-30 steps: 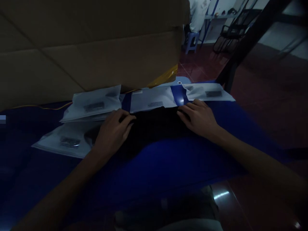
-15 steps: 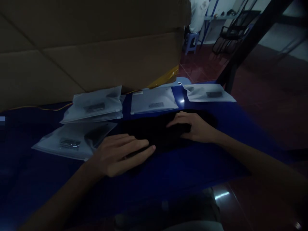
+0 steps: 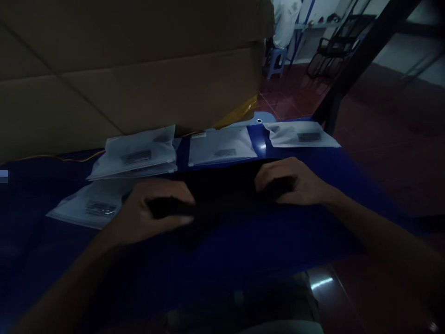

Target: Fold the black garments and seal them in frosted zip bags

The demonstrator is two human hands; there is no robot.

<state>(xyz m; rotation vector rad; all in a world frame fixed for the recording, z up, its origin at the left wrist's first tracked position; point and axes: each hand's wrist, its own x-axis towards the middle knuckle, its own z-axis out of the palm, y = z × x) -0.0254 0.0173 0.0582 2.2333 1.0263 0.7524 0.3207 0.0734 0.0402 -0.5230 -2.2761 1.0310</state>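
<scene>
A black piece of cloth (image 3: 224,190) stretches between my two hands above the blue tabletop; its details are lost in the dark. My left hand (image 3: 153,204) is closed around its left end, thumb below and fingers above. At the other end, my right hand (image 3: 294,181) grips the cloth, with a dark fold bulging between thumb and fingers. Behind my left hand lies a frosted zip bag (image 3: 83,204), partly covered by that hand. Just beyond the cloth rests another frosted zip bag (image 3: 222,144) with a dark printed label.
Stacked zip bags (image 3: 139,148) lie at the back left, and one more zip bag (image 3: 302,132) at the back right. A large cardboard box (image 3: 156,93) walls off the far side of the blue table (image 3: 271,241). A dark post (image 3: 351,74) slants at right. A person sits far behind.
My left hand has gone from lying flat with fingers stretched to gripping the cloth's left end. My right hand has closed more firmly on the right end, and the near edge is lifted.
</scene>
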